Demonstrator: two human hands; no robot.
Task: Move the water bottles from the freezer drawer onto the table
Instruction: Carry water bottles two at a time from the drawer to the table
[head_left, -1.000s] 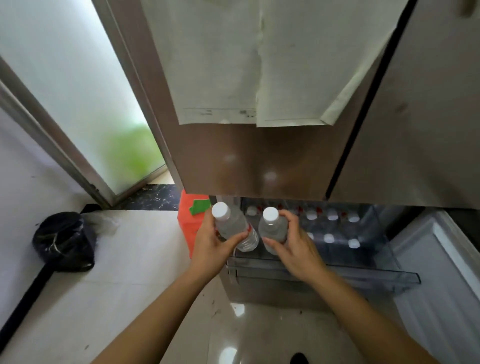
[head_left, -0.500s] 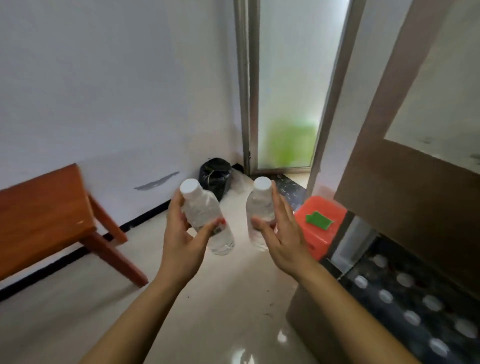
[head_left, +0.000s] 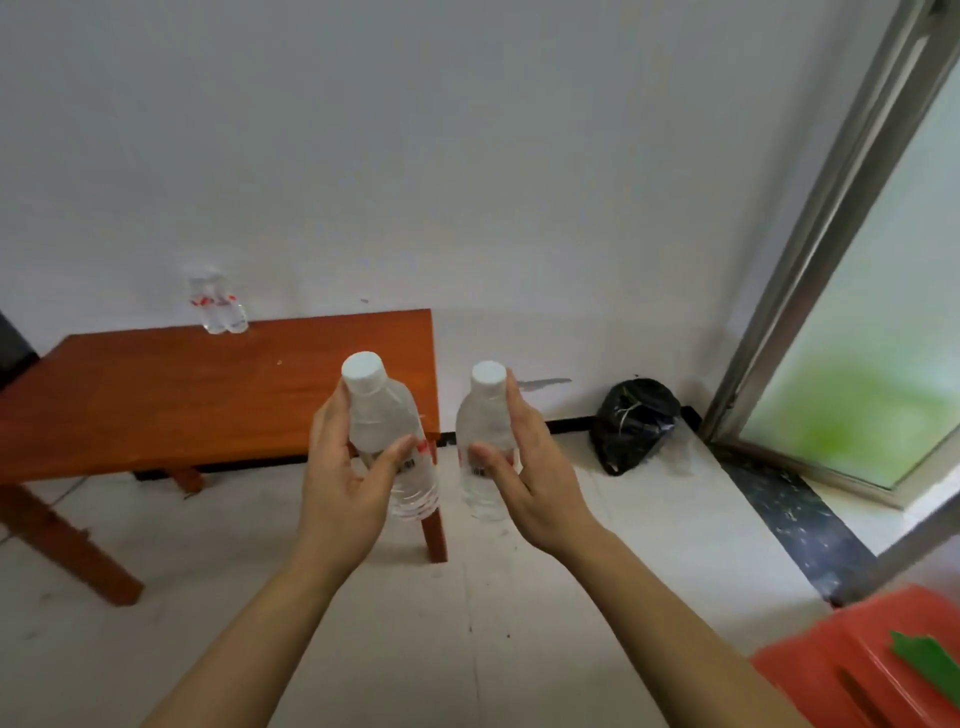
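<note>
Bottles occupy both hands, one each, carried upright above the floor (head_left: 519, 623) short of the table (head_left: 208, 395). The left hand (head_left: 348, 488) wraps the left bottle (head_left: 384, 415) around its middle, with the thumb crossing the front at the label (head_left: 423, 447) and the other fingers (head_left: 332, 410) running up behind toward the white cap (head_left: 363, 371). The right hand (head_left: 530, 483) pinches the right bottle (head_left: 483, 421) between a thumb low on the front and long fingers (head_left: 519, 410) laid up its side almost to the cap; that hold looks the looser of the two. Both bottles are clear thin plastic and seem full or nearly so. I judge them fairly heavy for their size, firm under a squeeze while sealed, and possibly slick with condensation, coming from a freezer. The labelled waist under the fingers is the sensible place to hold; the smooth shoulder above them would slip more easily. Beyond the fingers, at the table's far edge against the wall (head_left: 467, 156), two more bottles (head_left: 218, 312) stand together, and the tabletop between them and the fingers is where I would set these down.
</note>
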